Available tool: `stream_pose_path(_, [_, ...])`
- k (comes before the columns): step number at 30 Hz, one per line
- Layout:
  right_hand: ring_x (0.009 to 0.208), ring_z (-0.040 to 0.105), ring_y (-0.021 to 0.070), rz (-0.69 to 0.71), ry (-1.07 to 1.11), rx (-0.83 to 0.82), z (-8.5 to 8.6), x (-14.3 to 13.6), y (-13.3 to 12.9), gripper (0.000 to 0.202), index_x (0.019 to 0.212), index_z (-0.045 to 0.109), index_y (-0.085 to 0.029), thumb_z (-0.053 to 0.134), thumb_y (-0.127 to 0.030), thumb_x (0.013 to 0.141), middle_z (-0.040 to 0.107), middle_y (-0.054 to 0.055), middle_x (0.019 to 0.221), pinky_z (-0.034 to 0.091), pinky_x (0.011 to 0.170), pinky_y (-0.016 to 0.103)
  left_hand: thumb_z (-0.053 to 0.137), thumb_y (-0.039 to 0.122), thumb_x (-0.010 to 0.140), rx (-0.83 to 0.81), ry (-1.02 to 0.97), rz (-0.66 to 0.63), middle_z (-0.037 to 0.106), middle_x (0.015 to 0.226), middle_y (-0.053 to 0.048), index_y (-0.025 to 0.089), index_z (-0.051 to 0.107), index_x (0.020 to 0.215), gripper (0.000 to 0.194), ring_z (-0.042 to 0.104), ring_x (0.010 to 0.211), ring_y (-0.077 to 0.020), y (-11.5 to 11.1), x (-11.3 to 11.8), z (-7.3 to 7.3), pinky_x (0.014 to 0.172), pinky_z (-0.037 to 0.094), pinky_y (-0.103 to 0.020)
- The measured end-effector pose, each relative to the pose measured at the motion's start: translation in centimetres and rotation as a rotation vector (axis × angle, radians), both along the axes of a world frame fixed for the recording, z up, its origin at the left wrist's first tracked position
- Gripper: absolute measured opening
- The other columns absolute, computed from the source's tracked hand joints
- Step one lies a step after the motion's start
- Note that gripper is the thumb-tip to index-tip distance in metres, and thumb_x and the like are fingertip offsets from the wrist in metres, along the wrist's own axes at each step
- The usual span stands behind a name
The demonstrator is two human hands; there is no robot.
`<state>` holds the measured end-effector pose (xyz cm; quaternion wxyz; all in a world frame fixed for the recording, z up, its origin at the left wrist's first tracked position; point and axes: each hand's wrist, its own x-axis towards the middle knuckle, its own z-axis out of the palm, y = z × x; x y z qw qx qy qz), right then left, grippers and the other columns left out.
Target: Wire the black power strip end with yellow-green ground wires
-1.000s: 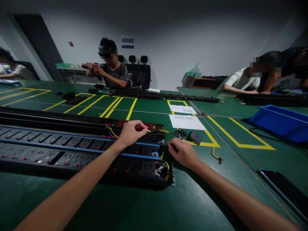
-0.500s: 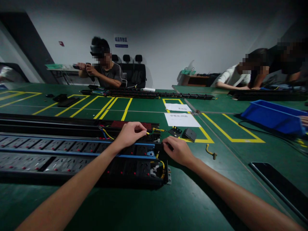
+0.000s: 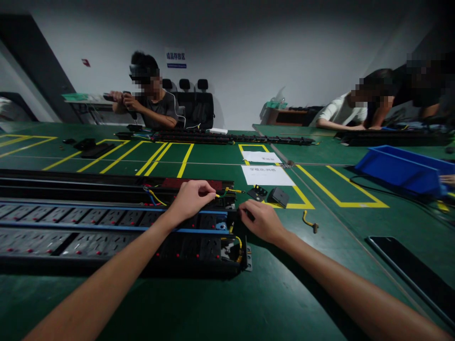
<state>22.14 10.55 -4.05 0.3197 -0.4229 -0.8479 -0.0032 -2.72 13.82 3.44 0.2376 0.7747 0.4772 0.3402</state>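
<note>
My left hand (image 3: 192,199) is closed in a pinch, thumb and forefinger on the end of a short yellow-green wire (image 3: 231,190). Below that wrist lie two long black socket strips with red lights: a rear one with blue edges (image 3: 117,217) and a front one (image 3: 170,248). At the rear strip's right end is my right hand (image 3: 261,220), its fingers curled closed; what they hold is hidden. A yellow wire (image 3: 239,244) loops out of the front strip's open end, beside a metal end bracket (image 3: 248,258). Behind runs an open black channel (image 3: 71,189) with coloured wires.
Black end caps (image 3: 277,197) and a loose yellow wire (image 3: 310,221) lie right of my hands. White paper sheets (image 3: 266,175), a phone (image 3: 408,270) and a blue bin (image 3: 398,166) are farther off. Co-workers sit across the green table, one (image 3: 156,104) holding a tool.
The view has shifted very slightly. Both hands stay in nearly the same places, with the left still pinching the wire.
</note>
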Motion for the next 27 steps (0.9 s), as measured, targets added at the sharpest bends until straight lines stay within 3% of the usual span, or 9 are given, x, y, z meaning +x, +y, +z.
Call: stream_pose_path(27, [0.067,0.056,0.0161,0.002,0.007,-0.002,-0.23,0.05,0.11,0.011,0.090,0.060,-0.020,0.051,-0.016,0.092,0.062,0.003,0.078,0.034,0.060,0.026,0.068,0.017,0.083,0.118,0.115,-0.043,0.078,0.082,-0.003,0.017,0.075,0.082,0.007,0.073,0.075,-0.0168,-0.17,0.04,-0.13,0.071,0.053,-0.026])
